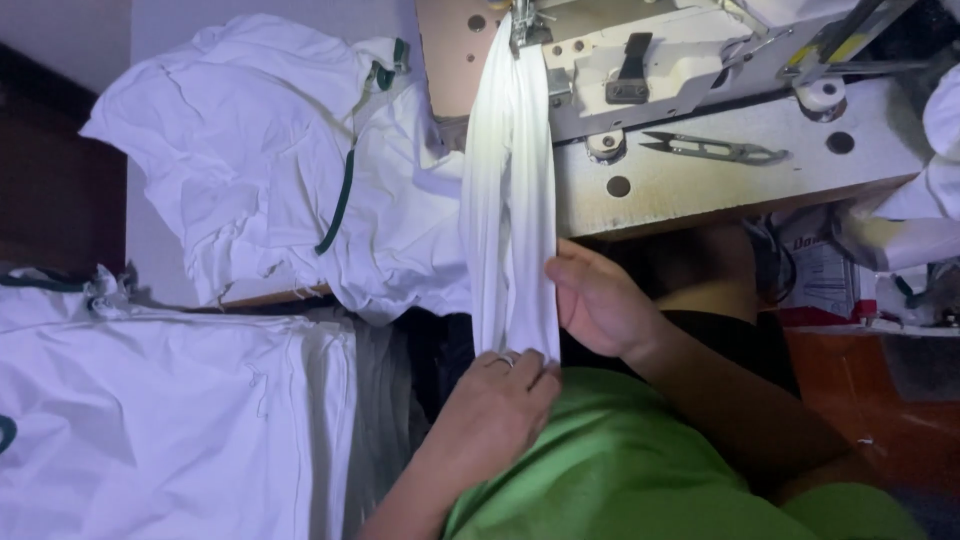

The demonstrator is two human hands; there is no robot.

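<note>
Soft, light white cloth strip (510, 200), limp and quick to sag or twist, best taken along its folded side edges near the loose lower end rather than mid-span. Runs taut from under the needle foot (522, 25) of the sewing machine (700, 150) at the top, down over the machine's front edge toward the lap. Left hand (495, 410), ring on one finger, closed over the strip's bottom end, fingers curled and pressing the fabric from below; whether thumb and fingertips actually pinch it cannot be told, being hidden behind the knuckles. Right hand (600, 300) set against the strip's right edge just above the other hand, thumb laid on the cloth and fingers tucked behind, lightly nipping that edge. So the strip lies between the two hands, its free end in the lower grip and its far end held by the machine. Thread snips (715, 150) lying on the machine bed, well apart from both hands. Heaps of white garments (270, 150) with dark green trim on the table to the left, more white fabric (150, 420) lower left.
</note>
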